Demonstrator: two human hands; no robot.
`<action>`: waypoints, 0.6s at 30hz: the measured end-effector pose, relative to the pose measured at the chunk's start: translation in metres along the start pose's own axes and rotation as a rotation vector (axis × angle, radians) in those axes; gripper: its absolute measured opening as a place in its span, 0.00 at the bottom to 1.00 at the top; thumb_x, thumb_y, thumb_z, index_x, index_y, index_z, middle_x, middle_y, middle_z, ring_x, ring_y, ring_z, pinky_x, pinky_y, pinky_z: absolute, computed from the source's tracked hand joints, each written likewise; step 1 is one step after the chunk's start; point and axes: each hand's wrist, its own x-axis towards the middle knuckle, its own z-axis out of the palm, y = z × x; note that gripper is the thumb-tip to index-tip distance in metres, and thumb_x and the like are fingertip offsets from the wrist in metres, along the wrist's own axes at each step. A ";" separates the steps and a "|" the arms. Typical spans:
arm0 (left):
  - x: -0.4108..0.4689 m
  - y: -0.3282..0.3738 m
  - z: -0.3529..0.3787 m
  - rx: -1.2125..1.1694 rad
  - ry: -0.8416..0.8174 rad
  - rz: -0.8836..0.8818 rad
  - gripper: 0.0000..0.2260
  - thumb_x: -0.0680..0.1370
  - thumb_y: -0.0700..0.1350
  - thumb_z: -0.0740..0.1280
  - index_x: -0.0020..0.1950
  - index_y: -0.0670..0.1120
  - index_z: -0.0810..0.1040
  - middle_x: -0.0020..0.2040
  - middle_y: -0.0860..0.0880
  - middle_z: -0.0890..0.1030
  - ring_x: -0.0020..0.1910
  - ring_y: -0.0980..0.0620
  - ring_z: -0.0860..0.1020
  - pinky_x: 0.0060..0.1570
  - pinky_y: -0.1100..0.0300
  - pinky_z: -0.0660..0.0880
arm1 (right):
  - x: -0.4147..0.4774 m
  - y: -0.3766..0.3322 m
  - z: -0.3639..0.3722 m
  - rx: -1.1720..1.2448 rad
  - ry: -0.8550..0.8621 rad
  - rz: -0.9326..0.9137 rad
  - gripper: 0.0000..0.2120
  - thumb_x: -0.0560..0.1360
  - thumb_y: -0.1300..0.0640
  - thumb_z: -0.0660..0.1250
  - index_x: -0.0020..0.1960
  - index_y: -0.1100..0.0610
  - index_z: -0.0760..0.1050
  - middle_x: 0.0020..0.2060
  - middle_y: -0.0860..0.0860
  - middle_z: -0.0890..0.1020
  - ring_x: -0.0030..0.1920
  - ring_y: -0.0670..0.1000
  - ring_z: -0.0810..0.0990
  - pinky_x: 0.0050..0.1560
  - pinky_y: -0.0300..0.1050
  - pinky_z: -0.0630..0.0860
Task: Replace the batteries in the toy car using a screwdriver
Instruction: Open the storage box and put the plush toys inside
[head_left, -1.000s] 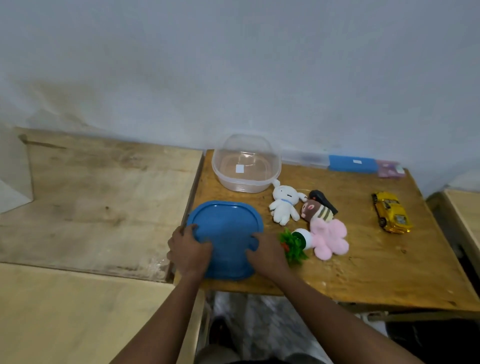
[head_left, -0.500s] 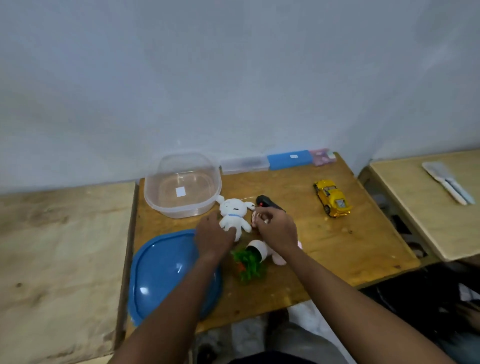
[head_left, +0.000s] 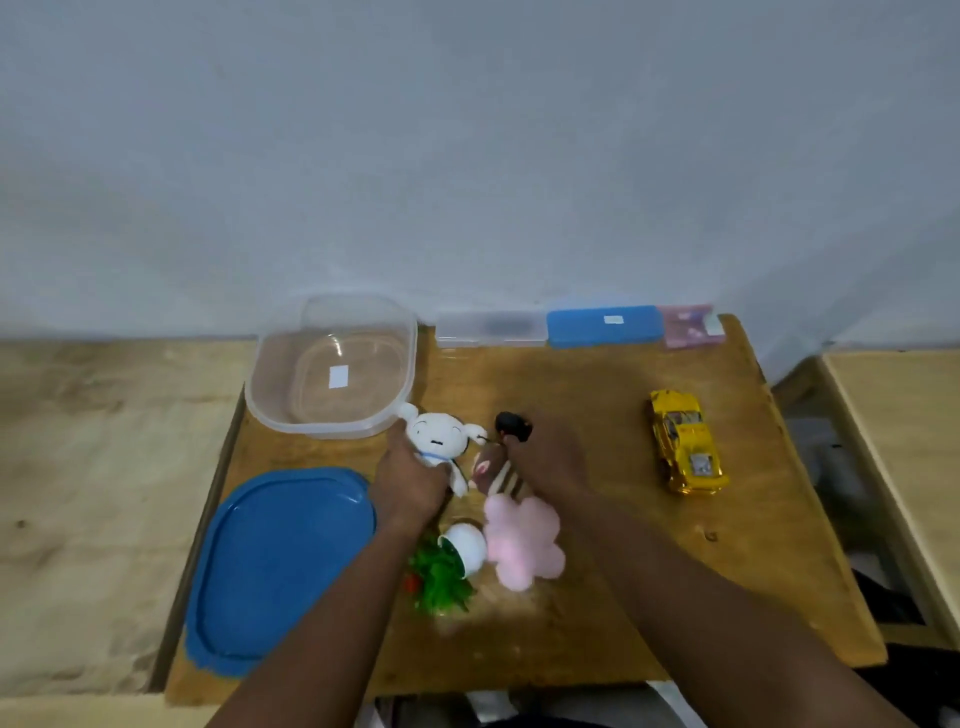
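A yellow toy car (head_left: 685, 441) sits on the wooden table (head_left: 623, 582) at the right, apart from both hands. My left hand (head_left: 408, 480) grips a white plush dog (head_left: 439, 441) near the table's middle. My right hand (head_left: 545, 457) is closed on a brown striped plush figure with a black top (head_left: 493, 467). No screwdriver or batteries can be made out.
A clear tub (head_left: 332, 366) stands at the back left, its blue lid (head_left: 275, 566) lying in front. A pink plush flower (head_left: 522, 540) and a tipped white pot of green leaves (head_left: 449, 566) lie near my wrists. Flat boxes (head_left: 602, 325) line the wall. Other wooden tables adjoin both sides.
Both hands left the blue lid and moved right to the toys. The left now grips the white dog, the right the brown striped figure. The camera view shifted.
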 end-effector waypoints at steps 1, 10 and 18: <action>-0.003 0.001 0.001 -0.020 0.015 -0.007 0.35 0.73 0.46 0.74 0.77 0.52 0.64 0.67 0.45 0.79 0.64 0.40 0.77 0.61 0.45 0.76 | 0.001 0.003 0.001 0.013 -0.009 0.012 0.15 0.76 0.49 0.66 0.62 0.48 0.78 0.53 0.50 0.84 0.51 0.53 0.81 0.53 0.51 0.79; -0.025 0.014 -0.003 -0.117 0.166 0.114 0.35 0.70 0.45 0.78 0.73 0.54 0.68 0.62 0.51 0.81 0.59 0.51 0.78 0.54 0.53 0.77 | 0.006 0.035 -0.005 0.299 0.238 0.023 0.12 0.80 0.54 0.64 0.62 0.54 0.75 0.52 0.49 0.79 0.52 0.51 0.78 0.47 0.42 0.67; -0.009 0.037 -0.037 -0.165 0.305 0.223 0.34 0.70 0.45 0.78 0.71 0.58 0.66 0.57 0.56 0.80 0.55 0.53 0.80 0.51 0.52 0.80 | 0.010 0.007 -0.013 0.311 0.314 -0.211 0.15 0.81 0.48 0.61 0.65 0.52 0.72 0.55 0.51 0.76 0.49 0.47 0.75 0.43 0.41 0.69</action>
